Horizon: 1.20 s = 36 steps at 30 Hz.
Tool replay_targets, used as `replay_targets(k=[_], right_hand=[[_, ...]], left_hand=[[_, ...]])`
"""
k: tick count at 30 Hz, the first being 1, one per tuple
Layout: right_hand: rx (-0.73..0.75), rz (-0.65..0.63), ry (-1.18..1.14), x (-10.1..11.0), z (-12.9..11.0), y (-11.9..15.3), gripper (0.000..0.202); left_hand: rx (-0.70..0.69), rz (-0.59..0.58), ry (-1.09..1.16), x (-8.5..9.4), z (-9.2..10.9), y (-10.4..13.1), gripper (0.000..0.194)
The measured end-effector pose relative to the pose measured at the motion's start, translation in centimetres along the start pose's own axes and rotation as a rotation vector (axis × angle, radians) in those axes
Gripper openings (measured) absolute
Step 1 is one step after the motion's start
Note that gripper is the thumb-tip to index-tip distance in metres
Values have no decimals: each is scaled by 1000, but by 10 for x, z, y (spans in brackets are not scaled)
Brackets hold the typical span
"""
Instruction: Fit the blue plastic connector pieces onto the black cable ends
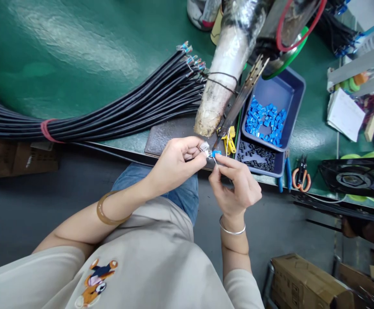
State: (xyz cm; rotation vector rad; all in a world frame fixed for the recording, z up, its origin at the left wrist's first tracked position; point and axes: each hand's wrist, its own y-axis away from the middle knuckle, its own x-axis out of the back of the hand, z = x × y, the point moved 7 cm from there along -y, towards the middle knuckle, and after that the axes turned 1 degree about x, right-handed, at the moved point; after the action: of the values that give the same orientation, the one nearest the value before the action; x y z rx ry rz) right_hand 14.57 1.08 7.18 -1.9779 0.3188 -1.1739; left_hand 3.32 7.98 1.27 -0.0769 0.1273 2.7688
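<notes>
Near the bench's front edge, my left hand is closed in a pinch on a cable end with a whitish covering. A small blue connector sits at the cable's tip, between my two hands. My right hand pinches a thin pale wire just below the connector. A soldering-iron-like metal tool points down toward the connector from above. Beside it stands a wrapped, stained nozzle. A yellow tool lies right of the connector.
A bundle of black cables runs across the green bench at left. Blue pieces fill part of a bin; black pieces lie in a lower bin. Orange-handled cutters, blue-handled pliers and a fan are at right.
</notes>
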Motion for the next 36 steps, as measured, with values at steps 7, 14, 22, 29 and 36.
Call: replay_targets(k=[7,14,22,29,36], right_hand=[[-309,-3,-288,-2,18,2,14],[-193,-25,-183,0,14,-2,19],[-164,-4,-125,-1,13,-4,19],[-167,-23,-121,0,12,-7,20],[-150,-50,-120,0,12,-5,18]], left_hand=[[109,-88,133,0,3,0,12],[139,-103,153,0,3,-3,7],[88,-51,159,-1,4,-5,2],[79,-26,151,-1,8,-5,1],[97,-39,144,-1,5,-5,3]])
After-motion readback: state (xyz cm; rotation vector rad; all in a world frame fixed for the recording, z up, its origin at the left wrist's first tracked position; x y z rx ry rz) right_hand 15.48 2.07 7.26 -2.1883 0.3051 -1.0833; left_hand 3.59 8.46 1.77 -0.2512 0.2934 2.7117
